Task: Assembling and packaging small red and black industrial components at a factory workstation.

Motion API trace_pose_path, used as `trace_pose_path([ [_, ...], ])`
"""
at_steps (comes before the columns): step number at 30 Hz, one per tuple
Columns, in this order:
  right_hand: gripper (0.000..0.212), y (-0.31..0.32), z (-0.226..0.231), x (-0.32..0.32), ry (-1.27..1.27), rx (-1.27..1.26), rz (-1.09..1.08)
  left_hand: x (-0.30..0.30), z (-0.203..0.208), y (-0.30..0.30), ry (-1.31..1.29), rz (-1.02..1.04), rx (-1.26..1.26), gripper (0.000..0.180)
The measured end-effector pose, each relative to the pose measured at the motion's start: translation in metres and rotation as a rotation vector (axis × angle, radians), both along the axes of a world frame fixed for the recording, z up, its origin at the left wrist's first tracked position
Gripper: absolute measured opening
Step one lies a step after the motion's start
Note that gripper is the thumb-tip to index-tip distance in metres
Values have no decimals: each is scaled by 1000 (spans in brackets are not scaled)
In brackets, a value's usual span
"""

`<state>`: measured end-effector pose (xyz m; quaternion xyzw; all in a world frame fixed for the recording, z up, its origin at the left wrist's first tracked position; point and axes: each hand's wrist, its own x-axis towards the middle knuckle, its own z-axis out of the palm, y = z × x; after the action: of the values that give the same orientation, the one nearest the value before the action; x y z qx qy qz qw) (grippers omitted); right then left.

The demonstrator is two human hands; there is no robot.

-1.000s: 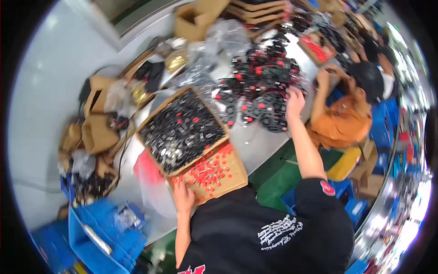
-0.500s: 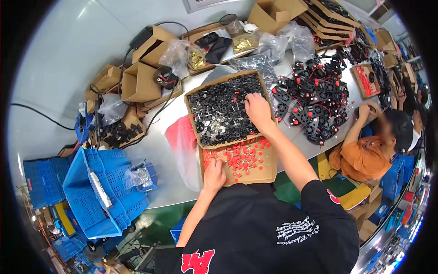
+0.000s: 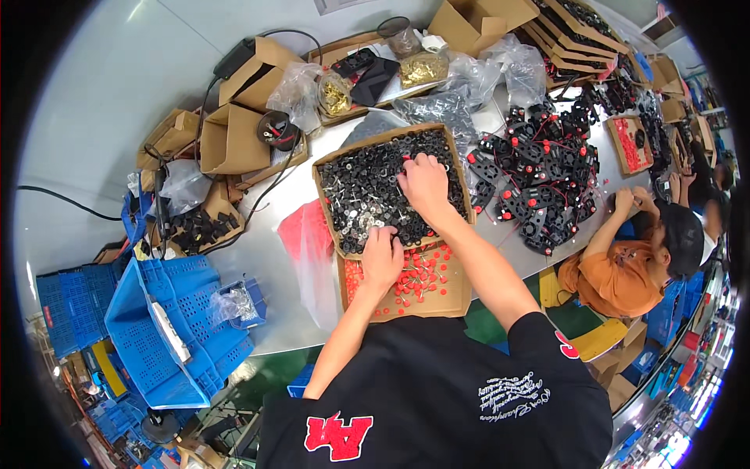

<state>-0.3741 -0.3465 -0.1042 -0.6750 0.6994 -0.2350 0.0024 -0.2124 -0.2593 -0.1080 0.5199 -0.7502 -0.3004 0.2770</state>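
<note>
- Black parts [image 3: 348,176], small and loose, fill a cardboard box [image 3: 464,187] near the near edge of the table [image 3: 273,332]; silver washers [image 3: 361,219] lie among them toward the box's near-left corner.
- My right hand [image 3: 426,186] reaches in from the near edge, right of the box's middle. Its fingers are bent and partly closed, tips down at the parts; I cannot tell whether they pinch one.
- My left hand [image 3: 381,262] crosses the box's near edge, left of its middle, fingers loosely curled, tips beside the washers. I cannot tell whether it has hold of anything.
- Each part looks light and stiff, probably plastic, so I judge it hard to break but apt to slip or roll. Fingertip and thumb on opposite sides of its rim should suit; washers, flat and thin, likely want a nail under the edge.
- Red pins [image 3: 414,285] lie in a lower box [image 3: 422,307] at the table's near edge.
- Right of my box, a heap of black assemblies [image 3: 539,172] spreads toward the table's right edge.
</note>
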Motion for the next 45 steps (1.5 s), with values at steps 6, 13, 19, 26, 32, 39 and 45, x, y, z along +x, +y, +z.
trace_pose_path([
  [6, 15, 5, 1, 3, 31, 17, 47, 20, -4, 20, -34, 27, 210, 14],
  [13, 20, 29, 10, -16, -1595, 324, -258, 29, 3, 16, 19, 102, 219, 12],
  [19, 25, 44, 13, -25, -2372, 365, -72, 29, 5, 9, 7, 122, 200, 11],
  [26, 21, 63, 15, -36, -2490, 464, -32, 40, 6, 20, 24, 83, 196, 11],
  [32, 10, 101, 6, -182, -2423, -114, -230, 52, 10, 36, 6, 48, 134, 10],
  [39, 12, 170, -47, -408, -1993, -500, -858, 66, 11, 53, -17, 46, 205, 9],
  [45, 11, 193, -55, -503, -1906, -564, -853, 61, 9, 53, 6, 46, 183, 9],
])
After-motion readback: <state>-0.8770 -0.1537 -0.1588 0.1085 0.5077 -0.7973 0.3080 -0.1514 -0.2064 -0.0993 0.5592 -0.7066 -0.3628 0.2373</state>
